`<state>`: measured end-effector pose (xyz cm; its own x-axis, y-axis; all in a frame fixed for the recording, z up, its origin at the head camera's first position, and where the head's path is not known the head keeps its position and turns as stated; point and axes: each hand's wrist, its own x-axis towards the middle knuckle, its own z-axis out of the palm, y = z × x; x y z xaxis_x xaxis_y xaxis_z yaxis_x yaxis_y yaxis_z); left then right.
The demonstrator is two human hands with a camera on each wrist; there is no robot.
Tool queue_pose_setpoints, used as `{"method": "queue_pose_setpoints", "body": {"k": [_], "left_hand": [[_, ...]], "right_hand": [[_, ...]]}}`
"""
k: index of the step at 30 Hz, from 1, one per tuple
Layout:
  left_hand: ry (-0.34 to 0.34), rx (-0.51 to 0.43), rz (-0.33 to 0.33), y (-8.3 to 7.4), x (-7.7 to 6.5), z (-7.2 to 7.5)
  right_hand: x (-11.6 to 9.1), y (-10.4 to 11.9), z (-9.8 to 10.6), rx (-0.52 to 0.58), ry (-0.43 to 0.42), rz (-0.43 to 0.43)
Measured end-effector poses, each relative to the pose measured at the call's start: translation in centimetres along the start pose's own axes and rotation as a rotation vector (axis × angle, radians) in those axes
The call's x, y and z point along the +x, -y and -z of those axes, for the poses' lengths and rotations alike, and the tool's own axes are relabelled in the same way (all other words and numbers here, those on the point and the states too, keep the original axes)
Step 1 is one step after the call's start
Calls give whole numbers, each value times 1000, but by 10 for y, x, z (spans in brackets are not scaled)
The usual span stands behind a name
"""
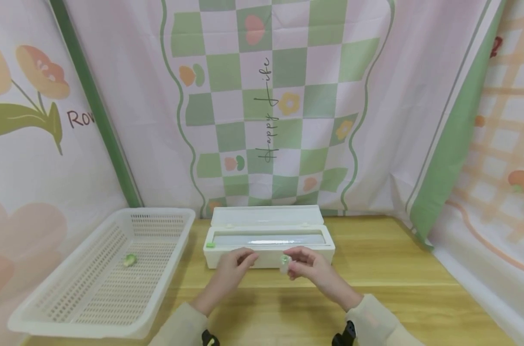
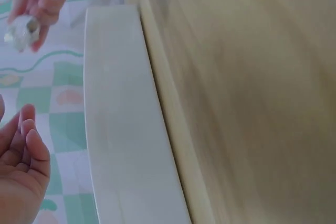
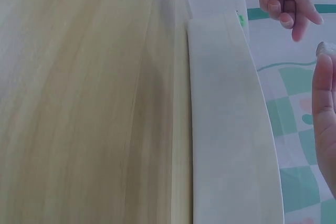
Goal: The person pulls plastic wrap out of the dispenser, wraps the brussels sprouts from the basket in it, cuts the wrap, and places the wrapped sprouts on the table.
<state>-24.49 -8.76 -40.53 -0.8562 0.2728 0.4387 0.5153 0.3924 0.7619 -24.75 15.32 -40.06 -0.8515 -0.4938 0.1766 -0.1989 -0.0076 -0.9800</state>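
Observation:
My right hand (image 1: pixel 315 269) pinches a small green-and-white piece wrapped in clear film (image 1: pixel 284 263) between thumb and fingers, just in front of a white cling film dispenser (image 1: pixel 268 258). In the left wrist view the wrapped piece (image 2: pixel 22 32) looks like a crinkled, shiny lump; what is inside is hard to tell. My left hand (image 1: pixel 232 266) hovers before the dispenser's left half, fingers loosely bent and holding nothing. The dispenser's lid (image 1: pixel 266 217) stands raised at the back, baring the film roll (image 1: pixel 268 240). A green slider (image 1: pixel 210 245) sits at its left end.
To the left stands a white perforated basket (image 1: pixel 80 330) with one small green-and-white vegetable (image 1: pixel 129 260) inside. Everything rests on a wooden table (image 1: pixel 374 307). Behind it hangs a checkered curtain (image 1: pixel 287 134), with more printed cloth at both sides.

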Motion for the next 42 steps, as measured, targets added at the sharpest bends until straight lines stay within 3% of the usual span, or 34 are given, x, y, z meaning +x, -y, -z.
{"method": "queue_pose_setpoints", "body": {"k": [4, 11, 17, 20, 28, 35, 42], "left_hand": [[-63, 71, -20, 3, 4, 5], [-131, 141, 29, 8, 8, 15], [-277, 232, 50, 9, 17, 35], [-319, 264, 74, 6, 21, 47], [-283, 300, 216, 11, 25, 61], [-235, 361, 238, 28, 19, 57], [-160, 458, 253, 33, 15, 55]], "right_hand": [[-1, 1, 2, -25, -30, 5], [-4, -1, 8, -57, -54, 29], [-6, -2, 15, -69, -60, 19], [-7, -3, 19, -79, -75, 14], [-12, -7, 33, -122, -139, -12], [-16, -8, 44, -158, -190, -52], [-20, -7, 54, -213, -192, -88]]}}
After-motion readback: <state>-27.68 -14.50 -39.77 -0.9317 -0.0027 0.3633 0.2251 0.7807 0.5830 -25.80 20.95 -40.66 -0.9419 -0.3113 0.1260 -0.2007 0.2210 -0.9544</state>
